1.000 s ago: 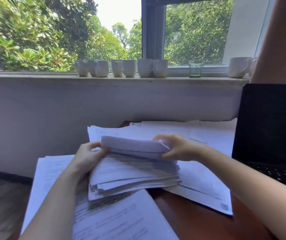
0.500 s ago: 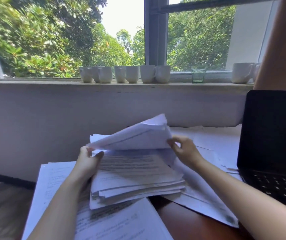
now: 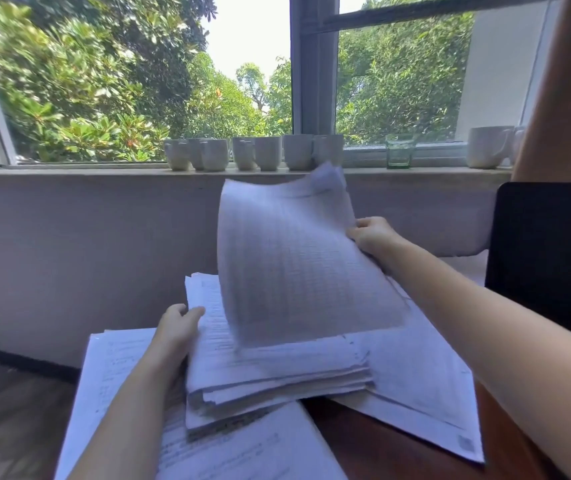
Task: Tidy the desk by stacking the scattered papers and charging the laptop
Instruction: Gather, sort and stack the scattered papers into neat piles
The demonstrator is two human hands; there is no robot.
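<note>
Bright daylight enters through the window (image 3: 252, 64) at twelve o'clock, sky blown white; the wall (image 3: 86, 244) beneath sits in bluish shade. The raised sheet (image 3: 297, 258) is motion-blurred, and frame edges bow.

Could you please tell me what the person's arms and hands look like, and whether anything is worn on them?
The left forearm and right forearm are bare to the picture's edge, with no sleeve in sight. The left hand and right hand are bare too: no glove, watch, bracelet or ring shows.
</note>
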